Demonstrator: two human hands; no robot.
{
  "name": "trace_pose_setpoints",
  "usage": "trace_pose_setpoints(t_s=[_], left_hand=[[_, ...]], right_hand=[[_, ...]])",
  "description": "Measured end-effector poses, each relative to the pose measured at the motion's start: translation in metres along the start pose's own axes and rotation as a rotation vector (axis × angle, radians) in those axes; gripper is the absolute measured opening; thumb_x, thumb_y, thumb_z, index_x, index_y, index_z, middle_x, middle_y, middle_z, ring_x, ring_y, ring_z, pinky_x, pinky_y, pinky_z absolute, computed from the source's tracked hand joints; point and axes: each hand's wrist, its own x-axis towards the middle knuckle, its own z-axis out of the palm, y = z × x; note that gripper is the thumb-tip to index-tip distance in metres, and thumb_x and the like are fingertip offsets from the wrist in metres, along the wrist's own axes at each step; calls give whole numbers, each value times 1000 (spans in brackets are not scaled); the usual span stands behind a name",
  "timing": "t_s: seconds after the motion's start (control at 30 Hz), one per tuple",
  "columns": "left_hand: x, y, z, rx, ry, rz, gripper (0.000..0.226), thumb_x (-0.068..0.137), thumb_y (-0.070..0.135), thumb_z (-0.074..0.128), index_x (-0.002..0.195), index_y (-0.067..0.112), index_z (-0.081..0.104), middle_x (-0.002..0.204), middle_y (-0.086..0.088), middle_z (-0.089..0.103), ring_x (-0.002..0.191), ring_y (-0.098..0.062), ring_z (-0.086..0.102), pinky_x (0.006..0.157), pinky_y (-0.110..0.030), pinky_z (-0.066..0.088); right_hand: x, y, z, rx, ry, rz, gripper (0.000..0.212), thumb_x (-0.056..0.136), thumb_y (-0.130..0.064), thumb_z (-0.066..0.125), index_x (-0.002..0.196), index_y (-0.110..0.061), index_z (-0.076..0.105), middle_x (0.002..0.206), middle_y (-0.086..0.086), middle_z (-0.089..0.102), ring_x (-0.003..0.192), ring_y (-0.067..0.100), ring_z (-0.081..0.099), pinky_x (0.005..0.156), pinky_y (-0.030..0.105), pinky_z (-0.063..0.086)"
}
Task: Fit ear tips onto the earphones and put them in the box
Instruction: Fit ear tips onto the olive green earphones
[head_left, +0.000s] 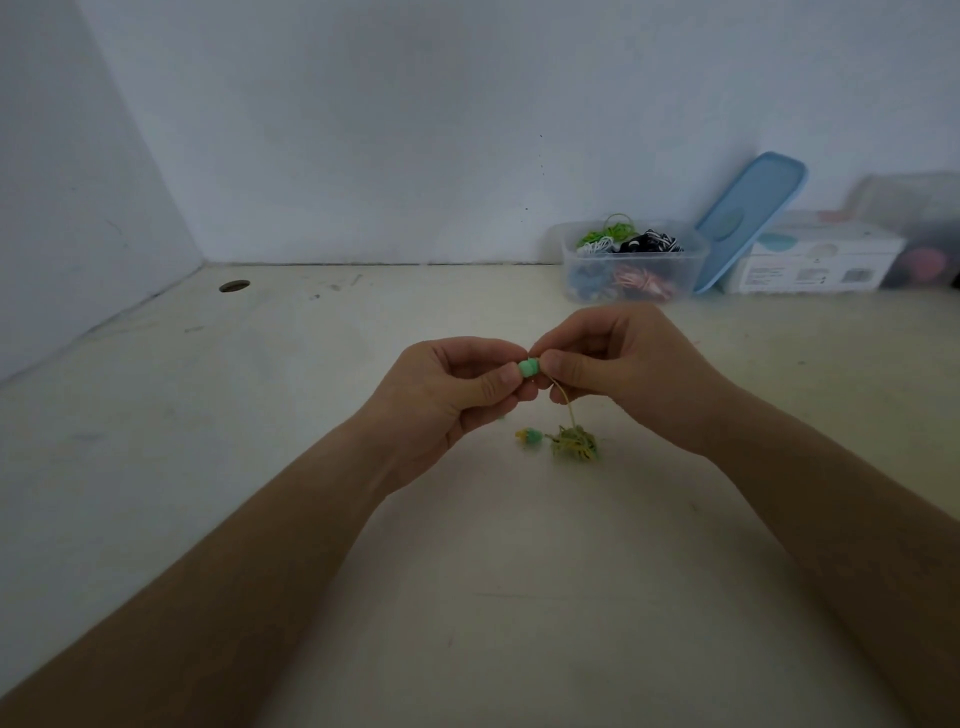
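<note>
Green ear tip (529, 368) pinched between thumb and forefinger of the left hand (457, 395), raised above the table (311, 415) at centre frame. Right hand (618, 374) meets it from the other side, thumb and forefinger clamped on the earphone (543, 366), which is mostly hidden by the fingers. Tip and earphone touch; whether the tip is fully seated cannot be told. Both forearms reach in from the bottom corners, other fingers curled under.

Yellow-green cable (563, 402) drops from the right-hand pinch to a coiled bundle (574, 442) lying on the table below the hands. Second earbud (530, 437), green tip on it, lies just beside the bundle on its left.

Clear plastic box (634, 262) stands far right by the wall, lid off, well apart from the hands. It holds tangled earphones: green, white, black-and-white on top, probably blue and pink-striped ones lower down. Blue lid (748, 218) leans tilted between the box and a white carton (815, 260), resting against the wall.
</note>
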Motion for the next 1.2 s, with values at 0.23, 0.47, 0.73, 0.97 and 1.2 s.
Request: trace_pose_setpoints(t_s=[0.23,0.47,0.73,0.97,1.2], left_hand=[[-1,0,1,10,9,-6,22,71,5,68,93,3,71,85,-15,75,75,-17,73,68,-20,59],[-1,1,1,1,-16,-12,21,71,5,67,91,4,72,85,-14,75,74,-16,73,67,-19,59],[-1,2,0,-7,7,-2,23,71,5,67,93,3,71,85,-14,75,75,-16,73,70,-20,59],[-2,2,2,-15,-16,11,17,71,5,67,86,6,75,86,-17,75,75,-17,73,69,-20,59],[0,-1,1,111,71,28,26,67,10,72,93,6,73,87,-16,75,80,-20,74,73,-23,60]], right_hand=[[0,-2,1,-67,-10,-27,9,88,-2,67,95,-4,72,80,12,74,67,16,68,68,24,58],[0,0,-2,64,-53,10,12,82,-10,69,93,-7,72,81,13,73,69,17,67,70,27,57],[1,-1,2,-76,14,-79,9,88,0,67,94,-5,73,78,11,74,66,16,68,66,23,57],[0,0,-2,120,-51,35,15,83,-10,69,96,-3,72,85,19,72,70,19,65,68,25,56],[2,-1,4,-335,75,-139,6,85,-7,74,89,-11,75,71,3,74,63,14,71,67,23,59]])
